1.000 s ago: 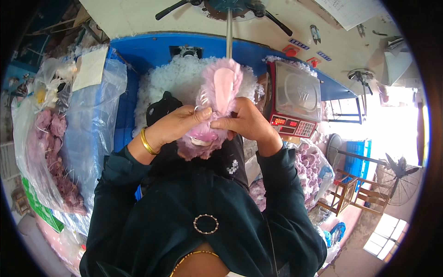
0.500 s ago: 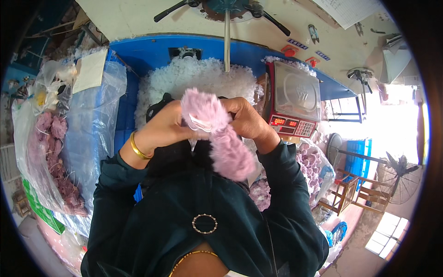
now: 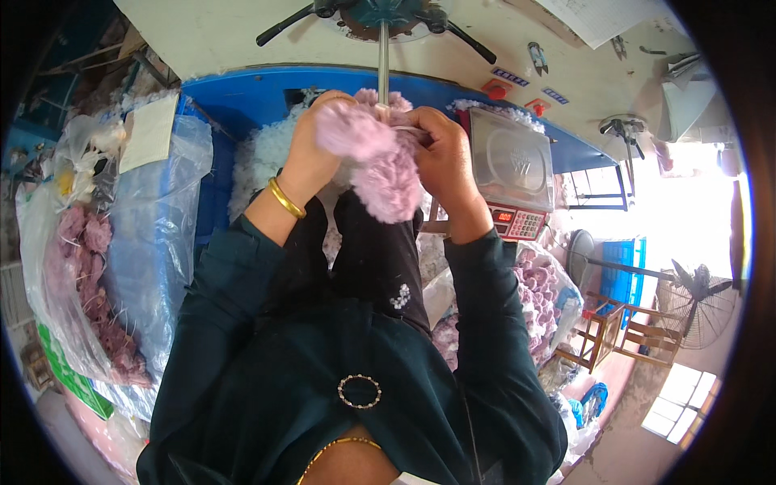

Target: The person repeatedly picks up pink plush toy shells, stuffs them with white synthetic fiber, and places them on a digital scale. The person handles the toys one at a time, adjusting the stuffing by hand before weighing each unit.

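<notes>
A pink furry plush piece (image 3: 388, 182) is up at the end of a thin metal filling tube (image 3: 383, 65), whose tip meets the plush and is hidden in it. My left hand (image 3: 314, 149) grips the plush from the left, a gold bangle on its wrist; part of the plush is blurred there. On the right, my right hand (image 3: 443, 153) pinches the edge of the plush beside the tube. The far fingers of both hands are partly covered by fur.
White fluffy stuffing (image 3: 263, 166) fills a blue-edged trough ahead. A red scale (image 3: 517, 222) with a clear-topped pan stands right. Bags of pink plush pieces lie at left (image 3: 85, 275) and right (image 3: 537, 291). Small snips (image 3: 537, 58) rest on the table beyond.
Both hands have moved forward, carrying the plush from above my lap up to the metal tube. The tube's tip, bare before, is now hidden at the plush.
</notes>
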Demonstrator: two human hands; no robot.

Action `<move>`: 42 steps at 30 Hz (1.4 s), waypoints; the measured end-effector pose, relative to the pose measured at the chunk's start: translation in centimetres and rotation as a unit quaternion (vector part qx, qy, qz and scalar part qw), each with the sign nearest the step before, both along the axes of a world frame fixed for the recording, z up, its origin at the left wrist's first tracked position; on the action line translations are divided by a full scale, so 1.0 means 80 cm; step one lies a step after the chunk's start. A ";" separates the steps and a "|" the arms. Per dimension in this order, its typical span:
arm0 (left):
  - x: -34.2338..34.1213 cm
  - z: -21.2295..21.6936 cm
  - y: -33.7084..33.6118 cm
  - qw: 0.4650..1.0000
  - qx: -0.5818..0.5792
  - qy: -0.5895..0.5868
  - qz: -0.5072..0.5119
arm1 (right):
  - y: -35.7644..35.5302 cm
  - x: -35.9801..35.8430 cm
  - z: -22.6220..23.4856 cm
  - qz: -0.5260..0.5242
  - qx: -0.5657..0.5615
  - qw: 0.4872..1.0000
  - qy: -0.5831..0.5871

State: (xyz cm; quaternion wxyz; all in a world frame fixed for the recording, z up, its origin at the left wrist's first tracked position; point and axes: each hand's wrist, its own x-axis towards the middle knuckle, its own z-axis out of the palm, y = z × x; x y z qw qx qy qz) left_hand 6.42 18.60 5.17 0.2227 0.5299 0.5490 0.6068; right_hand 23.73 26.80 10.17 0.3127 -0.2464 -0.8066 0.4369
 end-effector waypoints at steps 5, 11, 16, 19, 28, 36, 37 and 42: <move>-0.013 -0.028 0.030 0.993 0.041 -0.099 -0.048 | 0.008 -0.015 -0.012 -0.013 -0.206 0.978 0.025; -0.013 0.004 0.033 0.931 -0.122 -0.323 -0.118 | 0.027 -0.069 -0.020 -0.225 0.318 0.920 -0.039; -0.019 0.014 0.051 0.935 -0.146 -0.322 -0.039 | 0.086 -0.118 0.002 -0.278 0.320 0.895 -0.139; -0.018 0.007 0.042 0.919 -0.095 -0.368 -0.101 | 0.077 -0.111 -0.002 -0.268 0.366 0.889 -0.065; -0.017 0.010 -0.014 0.960 -0.141 -0.195 -0.142 | 0.022 -0.064 -0.015 -0.141 0.086 0.968 0.191; 0.026 0.021 -0.012 0.897 0.089 0.412 0.131 | -0.005 -0.057 0.005 -0.147 0.056 0.986 0.052; 0.032 0.026 -0.009 0.905 0.033 0.406 0.127 | 0.002 -0.062 -0.002 -0.193 0.025 0.979 0.058; 0.038 0.046 0.012 0.940 -0.055 0.293 0.168 | 0.094 -0.129 -0.023 -0.252 -0.019 0.952 0.171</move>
